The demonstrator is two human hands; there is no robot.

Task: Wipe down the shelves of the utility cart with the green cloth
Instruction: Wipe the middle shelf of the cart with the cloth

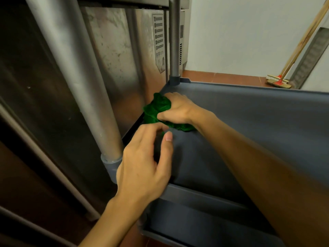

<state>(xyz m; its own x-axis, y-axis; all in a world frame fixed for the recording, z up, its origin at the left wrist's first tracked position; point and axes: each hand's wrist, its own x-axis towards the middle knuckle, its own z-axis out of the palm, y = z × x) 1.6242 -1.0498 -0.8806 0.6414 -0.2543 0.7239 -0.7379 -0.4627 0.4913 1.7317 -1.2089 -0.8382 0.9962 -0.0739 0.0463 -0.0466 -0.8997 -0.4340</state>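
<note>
Fingers (173, 95) of right hand (178, 107) curl around green cloth (158, 107) on shelf (231, 122).

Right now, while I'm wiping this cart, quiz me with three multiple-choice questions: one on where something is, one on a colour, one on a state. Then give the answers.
1. Where is the green cloth?
A) on the floor
B) on the cart shelf, near the far corner post
C) draped over a broom handle

2. What colour is the cart shelf?
A) dark grey
B) white
C) red

3. How is the green cloth being handled?
A) spread flat with nothing touching it
B) bunched up in the right hand
C) folded neatly and set aside

Answers:
1. B, the cloth rests on the shelf surface close to the post at the far corner.
2. A, the shelf floor and rim are dark grey.
3. B, the right hand's fingers curl round the crumpled cloth.
</note>
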